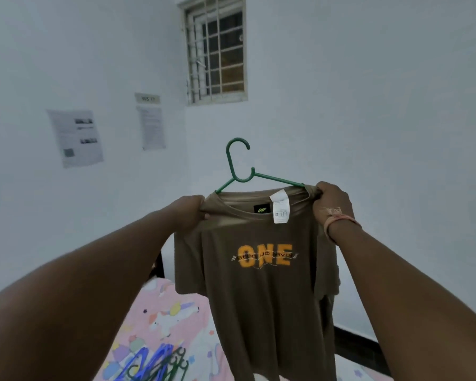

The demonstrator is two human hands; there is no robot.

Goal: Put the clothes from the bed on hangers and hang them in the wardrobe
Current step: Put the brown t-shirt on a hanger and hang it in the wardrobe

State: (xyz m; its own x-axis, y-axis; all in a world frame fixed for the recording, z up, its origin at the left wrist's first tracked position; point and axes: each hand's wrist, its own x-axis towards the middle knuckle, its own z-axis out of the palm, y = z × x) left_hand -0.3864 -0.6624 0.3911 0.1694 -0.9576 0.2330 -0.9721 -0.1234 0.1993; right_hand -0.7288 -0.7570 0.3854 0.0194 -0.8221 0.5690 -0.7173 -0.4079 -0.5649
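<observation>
Left hand (191, 211): raised in front of the chest, fingers curled round the left shoulder of the T-shirt at the collar, bunching the cloth.
Right hand (333, 200): raised level with the left, gripping the right side of the collar where the hanger arm goes into the neck; a pale thread band (338, 220) on the wrist.
T-shirt (259, 284): olive-brown, short-sleeved, held up in the air between the two hands, front towards the camera; orange print "ONE" crossed by a line of smaller lettering; white paper tag (280, 207) hanging at the neck beside a black brand label.
Hanger (238, 163): green plastic, hook upward and tilted, both arms running down into the neck opening; how far the arms sit inside the shoulders cannot be told.
Bed (160, 320): below and behind the shirt, pink sheet with unicorn print.
Spare hangers (154, 364): a loose heap on the sheet at the lower edge, blue ones and dark green ones, blurred.
Walls (368, 105): plain white, meeting in a corner behind the shirt.
Window (217, 50): high in the corner, barred with a white grille.
Papers (76, 137): printed sheets stuck to the left wall, a second sheet (152, 126) to the right of the first under a small label; text too small to read.
</observation>
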